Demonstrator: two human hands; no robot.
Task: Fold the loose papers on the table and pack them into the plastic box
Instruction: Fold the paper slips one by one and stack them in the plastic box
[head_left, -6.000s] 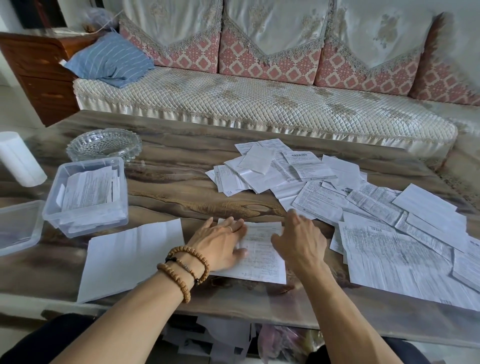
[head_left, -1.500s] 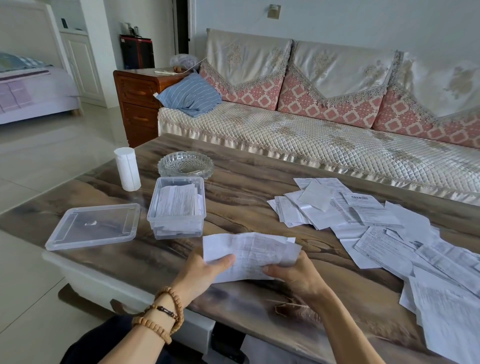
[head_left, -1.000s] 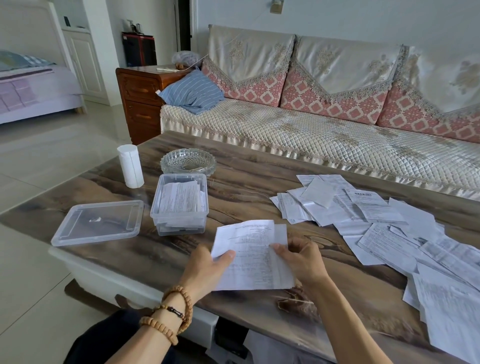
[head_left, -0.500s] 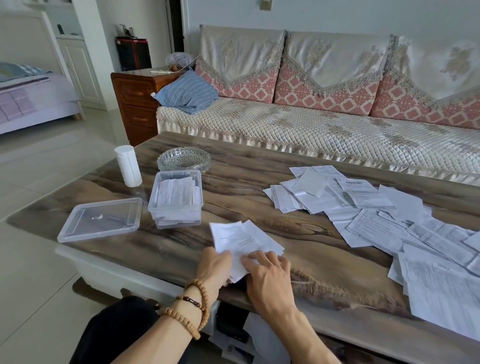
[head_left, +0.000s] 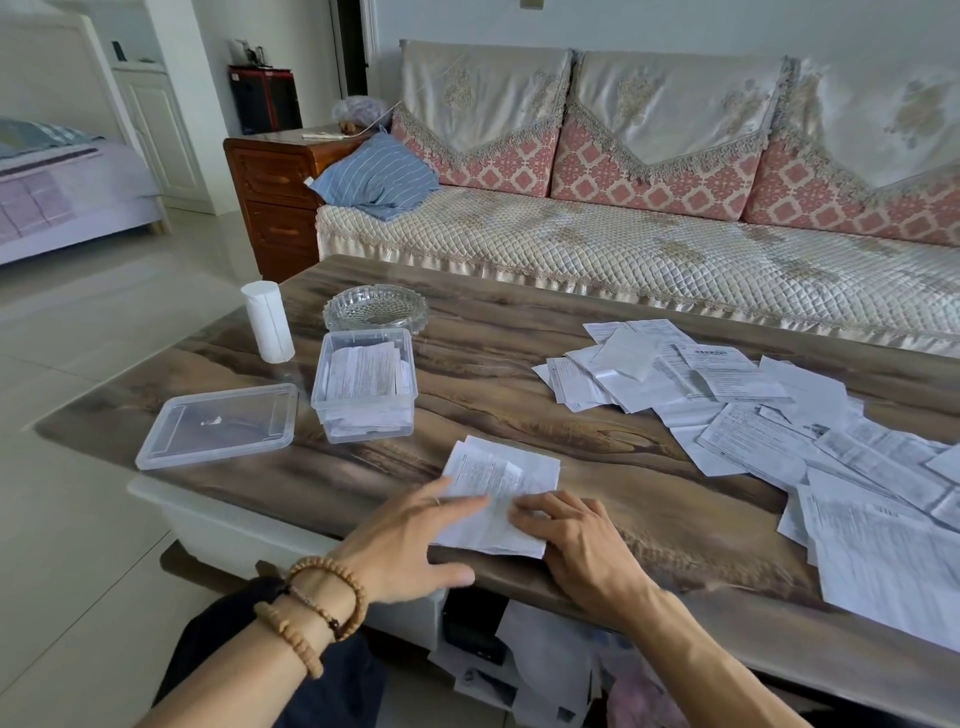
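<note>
While both hands lie flat on it, a folded paper sits at the near edge of the wooden table, just in front of the person. The left hand, with beaded bracelets wound round its wrist, has its fingers stretched out straight across the sheet's left part, pressing it down rather than gripping it, and its thumb reaches along the table edge below the paper. The right hand rests on the sheet's lower right corner with its fingers bent only slightly and their tips on the paper, so it too presses and clasps nothing. The paper shows printed text on its upper layer and its edges do not line up evenly. Beyond it and to the left stands the clear plastic box, open at the top and already holding a stack of folded papers. Its lid lies just beside the box on the left, near the table corner. Behind the box is a glass dish, and to the left of that dish stands a white roll upright. To the right, well apart from the hands, the loose papers spread in an overlapping heap from mid table to the right edge. A sofa with a quilted cover runs behind the table, and a blue striped pillow lies at its left end.
</note>
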